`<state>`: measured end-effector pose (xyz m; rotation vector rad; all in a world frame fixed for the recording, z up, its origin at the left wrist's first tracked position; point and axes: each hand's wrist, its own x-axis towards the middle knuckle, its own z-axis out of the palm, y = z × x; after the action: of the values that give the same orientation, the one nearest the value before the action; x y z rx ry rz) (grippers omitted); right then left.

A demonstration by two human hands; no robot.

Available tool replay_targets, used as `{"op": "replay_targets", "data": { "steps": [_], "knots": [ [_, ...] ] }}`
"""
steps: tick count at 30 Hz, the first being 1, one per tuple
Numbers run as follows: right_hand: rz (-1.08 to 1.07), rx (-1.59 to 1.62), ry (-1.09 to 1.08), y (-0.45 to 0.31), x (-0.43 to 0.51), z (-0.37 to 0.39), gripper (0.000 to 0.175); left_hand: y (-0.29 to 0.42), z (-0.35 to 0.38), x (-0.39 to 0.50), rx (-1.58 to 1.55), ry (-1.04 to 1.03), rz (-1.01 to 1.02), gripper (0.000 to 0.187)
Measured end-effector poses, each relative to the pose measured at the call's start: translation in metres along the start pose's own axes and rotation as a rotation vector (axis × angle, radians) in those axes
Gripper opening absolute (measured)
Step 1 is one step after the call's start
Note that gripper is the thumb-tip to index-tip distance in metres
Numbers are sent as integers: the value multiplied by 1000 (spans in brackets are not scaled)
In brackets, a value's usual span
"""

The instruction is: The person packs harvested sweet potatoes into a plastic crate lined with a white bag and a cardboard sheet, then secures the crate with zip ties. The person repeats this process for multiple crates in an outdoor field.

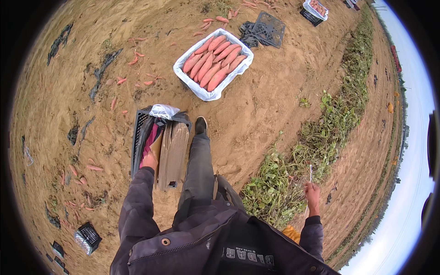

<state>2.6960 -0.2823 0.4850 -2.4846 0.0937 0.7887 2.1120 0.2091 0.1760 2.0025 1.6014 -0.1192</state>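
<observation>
My left hand [150, 160] reaches into a black plastic crate [137, 137] beside my leg. It lies against a brown cardboard sheet [157, 147], with its fingertips hidden. Flattened cardboard [173, 154] stands upright in the crate's right side, and magenta material [150, 139] lines the left. White plastic film [164, 111] is bunched over the far rim. Out to the right, my right hand [312, 192] pinches a thin white strip or stick [310, 173]. Ahead, large sweet potatoes [215, 62] fill a crate lined with white film [179, 68].
Loose sweet potatoes [94, 167] and scraps of black plastic film [99, 75] litter the soil. An upturned black crate [269, 29] lies ahead, and another filled crate [314, 12] stands farther off. Cut vines [275, 178] form a row on my right. A crate [88, 238] sits lower left.
</observation>
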Motion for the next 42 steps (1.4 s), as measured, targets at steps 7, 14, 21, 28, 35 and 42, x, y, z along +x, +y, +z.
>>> {"op": "replay_targets", "data": {
  "steps": [7, 14, 21, 28, 35, 42],
  "knots": [
    [52, -182, -70, -79, 26, -12, 34, 25, 40, 85, 15, -50, -184, 29],
    [-91, -301, -133, -196, 90, 0, 35, 12, -32, 92, 217, -43, -587, 50],
    [-285, -256, -245, -285, 180, 40, 34, 21, -45, 64, 124, -148, -385, 41],
    [-170, -134, -352, -363, 361, 79, 31, 103, -84, 15, -59, 315, -494, 37],
    [-744, -198, -446, -524, 426, 149, 49, 347, -248, -39, -792, 1089, -510, 51],
    [-990, -61, -665, -640, 322, 209, 63, 464, -293, 36, -436, 1057, -309, 48]
  ]
}}
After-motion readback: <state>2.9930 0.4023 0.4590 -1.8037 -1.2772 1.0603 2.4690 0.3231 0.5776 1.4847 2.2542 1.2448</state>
